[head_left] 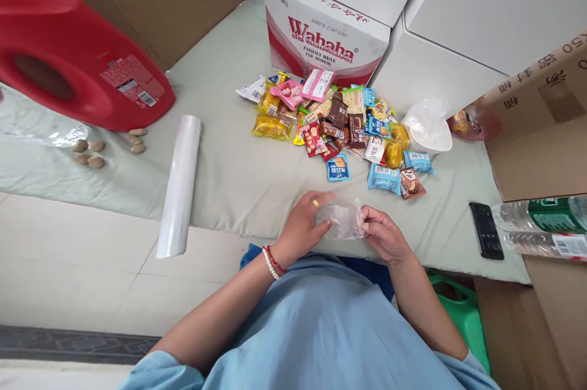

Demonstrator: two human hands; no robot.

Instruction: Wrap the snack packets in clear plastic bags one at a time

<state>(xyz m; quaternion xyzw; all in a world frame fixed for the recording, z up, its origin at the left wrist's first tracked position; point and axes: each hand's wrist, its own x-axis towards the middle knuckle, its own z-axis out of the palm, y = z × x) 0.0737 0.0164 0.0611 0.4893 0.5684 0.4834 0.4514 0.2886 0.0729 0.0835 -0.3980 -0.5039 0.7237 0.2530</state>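
Note:
A thin, clear plastic bag is held up at the table's front edge, close to my body. On its right side, my right hand pinches the bag's edge between thumb and fingers. My left hand, wearing a ring and two bracelets, is at the bag's left side with thumb and fingers apart; its fingertips are smeared by motion. Just beyond both hands spreads a pile of small wrapped snacks in many colours. A blue snack packet lies nearest my left hand, and a light-blue packet nearest my right.
A roll of plastic film overhangs the table edge at left, near several brown stones and a large red jug. Behind the snacks stands a Wahaha carton. Rightward are a white bowl, a phone and plastic bottles.

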